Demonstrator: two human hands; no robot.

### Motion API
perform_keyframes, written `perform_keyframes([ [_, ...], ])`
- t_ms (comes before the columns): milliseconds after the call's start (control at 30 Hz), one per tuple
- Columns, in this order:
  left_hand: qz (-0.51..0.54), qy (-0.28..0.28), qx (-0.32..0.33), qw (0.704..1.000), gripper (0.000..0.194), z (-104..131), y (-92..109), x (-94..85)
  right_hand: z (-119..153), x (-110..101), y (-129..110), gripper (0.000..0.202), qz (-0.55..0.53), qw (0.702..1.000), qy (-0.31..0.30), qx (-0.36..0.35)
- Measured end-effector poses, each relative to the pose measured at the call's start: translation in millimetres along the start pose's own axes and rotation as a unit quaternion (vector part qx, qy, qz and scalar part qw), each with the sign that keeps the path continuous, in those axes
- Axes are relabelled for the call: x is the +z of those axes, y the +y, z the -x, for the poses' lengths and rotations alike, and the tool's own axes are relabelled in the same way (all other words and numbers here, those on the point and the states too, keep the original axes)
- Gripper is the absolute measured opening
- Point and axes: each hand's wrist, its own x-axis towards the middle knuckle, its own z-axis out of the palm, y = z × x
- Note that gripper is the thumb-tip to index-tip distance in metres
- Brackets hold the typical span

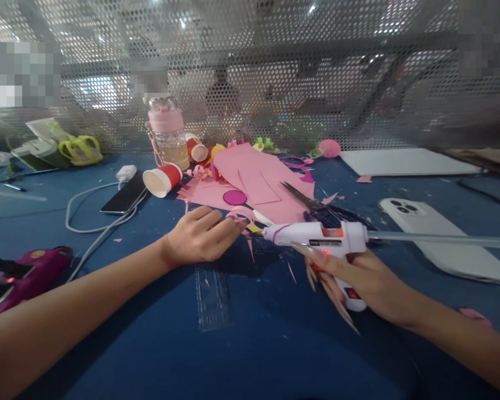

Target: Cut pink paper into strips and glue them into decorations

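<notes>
My left hand (pixel 204 233) is closed in a pinch on a curled pink paper strip (pixel 242 211), left of the table's middle. My right hand (pixel 358 278) grips a white glue gun (pixel 308 234) by its handle, with a red light lit and a clear glue stick (pixel 433 239) sticking out behind. The gun's nozzle points left and is close to the strip; whether they touch is unclear. Beyond both hands lie pink paper sheets (pixel 254 172) with a magenta disc (pixel 235 198). Dark-handled scissors (pixel 304 195) rest open on the sheets' right side.
A clear ruler (pixel 213 297) lies below my left hand. Behind are a pink-lidded bottle (pixel 167 133) and red paper cups (pixel 163 180). A black phone (pixel 125 194) with cable is left, above a purple power strip (pixel 37 278); a white phone (pixel 450 239) is right.
</notes>
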Motion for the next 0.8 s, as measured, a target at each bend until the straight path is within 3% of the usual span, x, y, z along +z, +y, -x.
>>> perform_keyframes([
  [333,0.004,0.004,0.001,1.0,0.004,-0.8,-0.7,-0.3,-1.6,-1.7,6.3,0.051,0.019,0.998,-0.018,-0.049],
  [800,0.003,0.004,-0.002,1.0,0.004,-0.8,-1.0,-0.4,-0.6,-1.2,2.6,0.053,0.045,0.997,-0.022,-0.052],
])
